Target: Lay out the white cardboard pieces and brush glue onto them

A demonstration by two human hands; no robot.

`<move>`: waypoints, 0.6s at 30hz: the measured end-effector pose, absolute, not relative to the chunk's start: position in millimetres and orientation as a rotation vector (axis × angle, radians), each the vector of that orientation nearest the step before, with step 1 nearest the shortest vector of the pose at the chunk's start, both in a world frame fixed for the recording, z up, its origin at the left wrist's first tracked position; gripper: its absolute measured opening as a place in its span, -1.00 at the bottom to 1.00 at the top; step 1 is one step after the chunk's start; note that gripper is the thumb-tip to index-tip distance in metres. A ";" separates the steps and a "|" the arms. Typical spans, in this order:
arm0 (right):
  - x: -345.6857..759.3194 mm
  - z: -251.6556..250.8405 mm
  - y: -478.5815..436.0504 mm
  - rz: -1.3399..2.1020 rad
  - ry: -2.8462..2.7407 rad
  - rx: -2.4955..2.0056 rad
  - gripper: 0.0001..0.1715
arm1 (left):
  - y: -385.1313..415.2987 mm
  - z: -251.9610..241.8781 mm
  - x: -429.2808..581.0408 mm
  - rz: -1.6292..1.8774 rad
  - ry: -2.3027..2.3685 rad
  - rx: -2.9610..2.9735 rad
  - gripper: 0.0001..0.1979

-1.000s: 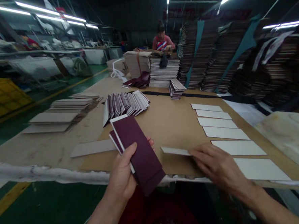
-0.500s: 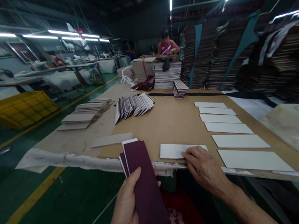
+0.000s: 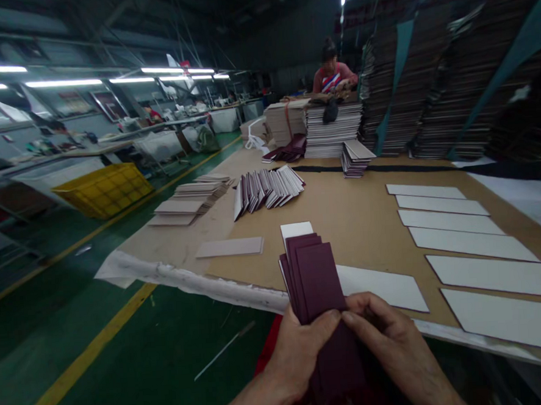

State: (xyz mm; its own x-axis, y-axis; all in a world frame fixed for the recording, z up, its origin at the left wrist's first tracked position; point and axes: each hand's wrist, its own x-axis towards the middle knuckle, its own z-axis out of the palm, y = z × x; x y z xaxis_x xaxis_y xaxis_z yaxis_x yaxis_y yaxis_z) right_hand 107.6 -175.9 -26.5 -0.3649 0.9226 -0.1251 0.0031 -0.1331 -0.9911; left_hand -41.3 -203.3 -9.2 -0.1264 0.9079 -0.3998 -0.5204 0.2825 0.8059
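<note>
A small stack of flat maroon panels point(image 3: 323, 272), some with white faces, is held fanned above the table's front edge. My left hand point(image 3: 295, 350) is closed around it, thumb across the top panel. At the stack's right edge my right hand point(image 3: 391, 342) pinches the top maroon panel between thumb and fingers. Just beyond my right hand a white-faced panel point(image 3: 383, 286) lies on the table. Several more white-faced panels point(image 3: 477, 240) lie in a column to the right. The lower end of the stack is dark against my clothing.
On the brown-topped table point(image 3: 344, 207) stand a leaning row of folded panels point(image 3: 267, 189), grey boards point(image 3: 183, 202), a single grey strip point(image 3: 230, 248) and a small pile point(image 3: 356, 157). Tall stacks point(image 3: 428, 89) rise behind. A person point(image 3: 333, 73) works at the far side. A yellow bin point(image 3: 102, 189) stands left.
My right hand has left the white panel on the table and moved to the stack in my left hand. The maroon panels are now more fanned. The view has swung right.
</note>
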 end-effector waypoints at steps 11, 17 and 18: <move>174.4 32.8 -114.8 0.125 -1.836 -1.127 -0.90 | -203.2 16.0 -68.2 1.235 1.068 0.036 -0.67; 150.9 2.1 -72.6 -0.370 -2.614 -1.049 -0.77 | -208.1 11.9 -74.5 1.356 1.146 0.130 -0.65; 146.2 -3.4 -71.2 -0.357 -2.645 -1.049 -0.76 | -208.7 9.4 -75.5 1.366 1.164 0.127 -0.64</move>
